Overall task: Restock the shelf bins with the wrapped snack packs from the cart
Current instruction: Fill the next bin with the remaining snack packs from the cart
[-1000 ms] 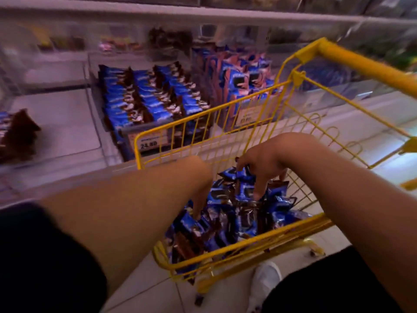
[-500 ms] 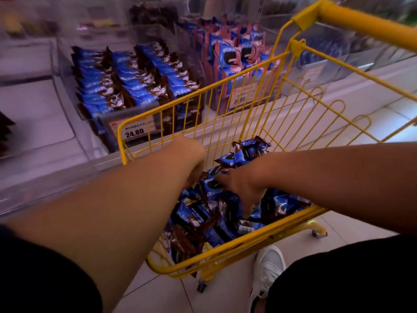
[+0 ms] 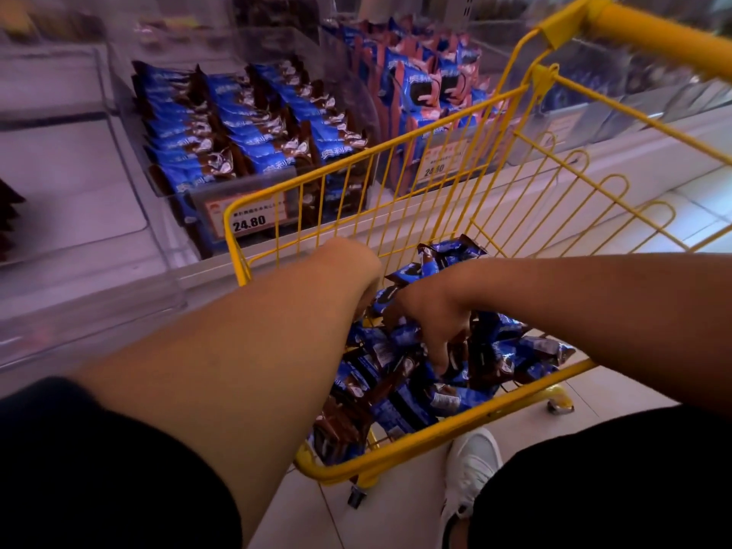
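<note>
glossy wrapped snack packs [image 3: 400, 394], yellow-coated wire cart [image 3: 396, 184].

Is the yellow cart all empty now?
No, the yellow cart holds a heap of blue and brown snack packs that both hands reach into.

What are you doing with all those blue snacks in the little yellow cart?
A person is restocking a shop shelf. Both hands are down in the yellow cart, among a heap of blue and brown snack packs. The right hand has its fingers curled into the pile, gathering packs; the left hand reaches in beside it, its fingers hidden. Behind the cart, a clear shelf bin already holds neat rows of the same packs, above a 24.80 price tag.
</note>
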Motion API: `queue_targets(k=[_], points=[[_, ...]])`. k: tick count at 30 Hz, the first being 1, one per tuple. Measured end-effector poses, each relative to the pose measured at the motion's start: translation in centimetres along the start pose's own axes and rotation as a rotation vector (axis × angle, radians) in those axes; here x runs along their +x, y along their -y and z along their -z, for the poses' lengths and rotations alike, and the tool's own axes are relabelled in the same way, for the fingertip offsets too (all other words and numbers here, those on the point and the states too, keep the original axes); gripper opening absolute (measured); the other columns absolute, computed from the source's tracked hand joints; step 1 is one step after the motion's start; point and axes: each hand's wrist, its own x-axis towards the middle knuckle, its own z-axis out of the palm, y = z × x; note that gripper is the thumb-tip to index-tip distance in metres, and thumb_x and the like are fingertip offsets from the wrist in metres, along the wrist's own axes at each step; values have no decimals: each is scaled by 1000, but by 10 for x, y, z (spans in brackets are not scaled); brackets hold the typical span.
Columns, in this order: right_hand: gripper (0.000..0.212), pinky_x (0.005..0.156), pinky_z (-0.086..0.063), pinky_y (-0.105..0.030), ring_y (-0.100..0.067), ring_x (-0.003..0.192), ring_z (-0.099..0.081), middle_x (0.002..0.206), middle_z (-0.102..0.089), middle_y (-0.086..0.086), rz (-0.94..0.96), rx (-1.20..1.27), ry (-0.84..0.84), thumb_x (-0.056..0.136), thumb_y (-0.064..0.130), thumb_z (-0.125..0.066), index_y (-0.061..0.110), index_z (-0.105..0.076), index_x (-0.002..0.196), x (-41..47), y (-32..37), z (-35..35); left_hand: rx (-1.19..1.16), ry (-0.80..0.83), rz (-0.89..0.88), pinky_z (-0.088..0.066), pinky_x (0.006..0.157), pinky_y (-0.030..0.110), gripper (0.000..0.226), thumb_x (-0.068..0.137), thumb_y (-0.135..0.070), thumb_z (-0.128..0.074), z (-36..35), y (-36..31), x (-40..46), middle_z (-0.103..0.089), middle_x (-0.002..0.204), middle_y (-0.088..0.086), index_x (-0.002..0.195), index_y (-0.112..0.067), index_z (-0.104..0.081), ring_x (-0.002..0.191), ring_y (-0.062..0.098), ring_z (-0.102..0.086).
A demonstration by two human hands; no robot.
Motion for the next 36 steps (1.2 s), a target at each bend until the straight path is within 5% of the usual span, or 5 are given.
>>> queue_targets(k=[4,11,15,26,36], points=[[85,56,-60,-34,-31,93,-67,145,-45,-14,-76,199,15,81,15,-82,25,-34,151,-12,-14,17,-47,121,-59,-48,104,37,42,99,-4,-53,2,10,4,-52,139,11,140,-11,-53,97,24,-61],[34,59,-61,-40,-37,84,-74,112,-68,-17,7,405,-108,81,5,-79,15,-62,108,-41,-34,42,-313,-348,-219,-59,81,32,26,94,-17,-66,17,36,-39,-69,111,1,119,-22,-66,77,12,-66],[27,78,-60,-51,-36,88,-73,102,-72,-19,98,444,-393,81,9,-79,15,-64,102,-75,-38,48,-1001,-510,-417,-58,67,21,26,93,-1,-63,4,63,-93,-70,95,8,115,-15,-67,71,9,-71],[33,63,-46,-10,5,75,-62,80,-64,19,341,692,-1186,78,19,-83,28,-60,99,-130,25,26,-2498,-588,-469,-56,51,21,20,94,12,-47,-53,64,-131,-69,75,10,95,-2,-61,75,15,-63],[52,100,-41,-24,-17,114,-55,123,-61,-2,221,435,-1356,83,16,-70,21,-57,133,-93,34,34,-2321,-486,-648,-58,66,23,50,63,-27,-83,-44,59,-118,-76,103,10,107,-6,-72,83,14,-74]])
